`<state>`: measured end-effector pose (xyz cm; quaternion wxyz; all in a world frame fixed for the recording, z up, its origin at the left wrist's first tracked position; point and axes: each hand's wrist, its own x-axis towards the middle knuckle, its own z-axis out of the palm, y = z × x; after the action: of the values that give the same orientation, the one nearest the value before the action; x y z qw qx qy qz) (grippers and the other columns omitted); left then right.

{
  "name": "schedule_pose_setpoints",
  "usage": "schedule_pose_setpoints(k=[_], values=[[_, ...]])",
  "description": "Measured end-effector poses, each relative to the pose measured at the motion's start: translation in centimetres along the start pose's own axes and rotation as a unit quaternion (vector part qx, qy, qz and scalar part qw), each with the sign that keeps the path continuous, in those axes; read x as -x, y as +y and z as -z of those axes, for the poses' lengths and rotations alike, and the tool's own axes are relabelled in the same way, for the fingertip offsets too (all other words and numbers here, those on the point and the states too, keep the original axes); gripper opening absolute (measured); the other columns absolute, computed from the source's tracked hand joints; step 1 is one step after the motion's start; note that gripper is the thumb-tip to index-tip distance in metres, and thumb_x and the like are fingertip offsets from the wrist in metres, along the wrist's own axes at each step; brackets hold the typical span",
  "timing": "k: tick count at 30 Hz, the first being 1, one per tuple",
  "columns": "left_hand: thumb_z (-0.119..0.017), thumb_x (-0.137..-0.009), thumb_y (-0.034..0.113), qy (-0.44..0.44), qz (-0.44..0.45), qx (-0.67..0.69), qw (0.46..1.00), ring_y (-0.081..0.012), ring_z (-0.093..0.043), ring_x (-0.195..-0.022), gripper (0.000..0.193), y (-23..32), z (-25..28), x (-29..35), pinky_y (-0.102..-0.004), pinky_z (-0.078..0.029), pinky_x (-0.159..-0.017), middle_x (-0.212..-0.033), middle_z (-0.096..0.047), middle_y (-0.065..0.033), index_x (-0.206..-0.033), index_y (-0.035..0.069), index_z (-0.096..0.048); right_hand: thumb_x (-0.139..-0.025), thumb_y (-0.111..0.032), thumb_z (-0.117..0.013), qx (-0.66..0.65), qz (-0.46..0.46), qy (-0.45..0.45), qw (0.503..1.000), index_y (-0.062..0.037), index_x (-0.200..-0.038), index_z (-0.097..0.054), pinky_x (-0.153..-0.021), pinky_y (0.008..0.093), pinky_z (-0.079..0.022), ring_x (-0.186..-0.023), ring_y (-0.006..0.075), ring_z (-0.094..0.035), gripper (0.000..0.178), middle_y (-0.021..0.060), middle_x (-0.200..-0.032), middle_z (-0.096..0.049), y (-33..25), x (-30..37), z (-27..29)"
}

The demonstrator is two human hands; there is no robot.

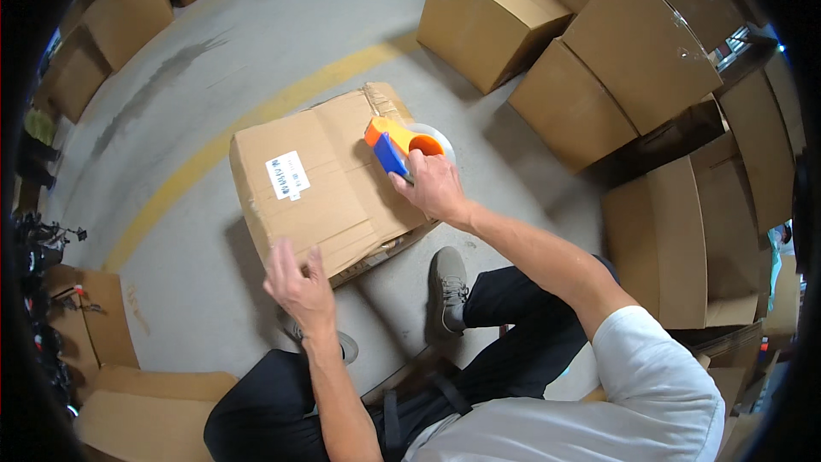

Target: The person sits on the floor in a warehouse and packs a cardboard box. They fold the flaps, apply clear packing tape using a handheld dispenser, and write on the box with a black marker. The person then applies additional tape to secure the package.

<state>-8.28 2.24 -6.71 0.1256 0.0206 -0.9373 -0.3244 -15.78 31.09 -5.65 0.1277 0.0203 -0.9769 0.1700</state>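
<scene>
Two hands work over a brown cardboard box: right hand grips an orange-and-blue tape dispenser; left hand hovers open, empty.

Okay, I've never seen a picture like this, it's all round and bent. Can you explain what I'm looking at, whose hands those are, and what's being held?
There is no machine here: this is one picture from a wide fisheye camera worn on a person's head, looking down, so straight edges bend near the rim. The two bare arms coming up from below are the wearer's own. A closed cardboard box with a white label sits on the grey concrete floor, near a yellow floor line. The right hand grips an orange and blue tape dispenser pressed on the box's top. The left hand hovers open by the box's near edge. More cardboard boxes stand around.
</scene>
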Motion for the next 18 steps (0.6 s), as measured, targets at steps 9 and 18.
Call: schedule_pose_setpoints(k=[9,18], values=[[-0.084,-0.083,0.051,-0.044,0.160,0.037,0.985,-0.0464,-0.029,-0.151,0.113,-1.3,2.4,-7.4,-0.0514,-0.029,-0.123,-0.164,-0.023,-0.0344,-0.159,-0.008,-0.025,-0.097,-0.049,-0.068,-0.089,-0.249,0.163,0.950,0.0016,-0.103,-0.060,-0.078,0.0514,-0.054,-0.089,0.0447,-0.071,0.052,0.0266,-0.093,-0.072,6.5,-2.9,-2.0],[-0.082,-0.084,0.056,-0.175,0.157,0.160,0.959,-0.0415,-0.035,-0.151,0.119,-6.4,-0.7,-12.7,-0.0448,-0.031,-0.124,-0.161,-0.032,-0.0354,-0.159,-0.013,-0.021,-0.092,-0.057,-0.065,-0.162,-0.328,0.012,0.930,0.0045,-0.096,-0.073,-0.079,0.0457,-0.053,-0.085,0.0311,-0.073,0.062,0.0220,-0.083,-0.073,7.3,-1.1,-1.4]])
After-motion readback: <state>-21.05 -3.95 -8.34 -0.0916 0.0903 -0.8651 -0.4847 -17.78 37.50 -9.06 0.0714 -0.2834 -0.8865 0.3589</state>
